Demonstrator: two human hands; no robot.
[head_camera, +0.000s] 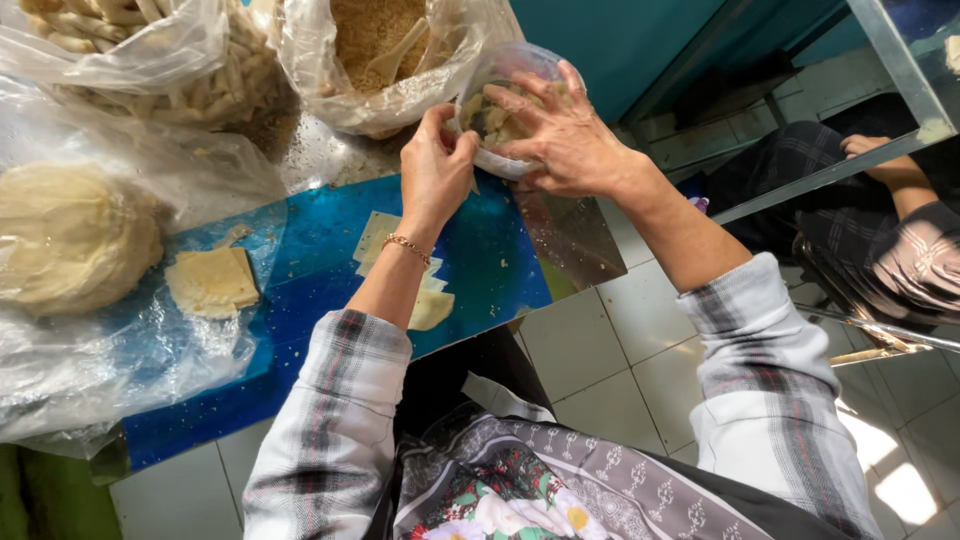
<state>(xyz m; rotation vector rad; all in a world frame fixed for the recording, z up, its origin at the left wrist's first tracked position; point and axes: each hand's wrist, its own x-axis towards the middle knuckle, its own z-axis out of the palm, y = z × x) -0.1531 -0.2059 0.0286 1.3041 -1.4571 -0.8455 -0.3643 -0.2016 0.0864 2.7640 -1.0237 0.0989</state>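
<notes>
Left hand (436, 165): fingers pinched on the near rim of a small clear plastic tub (505, 100), gold chain bracelet (408, 247) at the wrist.
Right hand (558, 130): spread over the tub's mouth, fingertips dipping inside, gripping it from the far side.
Tub contents: pale, lumpy filling; held between both hands above the blue bench (320, 260) edge.
Beyond the hands: clear plastic bag of golden crumbs (370, 50) with a pale spoon in it.
Left of the hands: bag of pale rolled sticks (200, 80); large dough ball under plastic film (70, 235); flat dough square (212, 280).
Under the left wrist: thin dough sheets (430, 300).
</notes>
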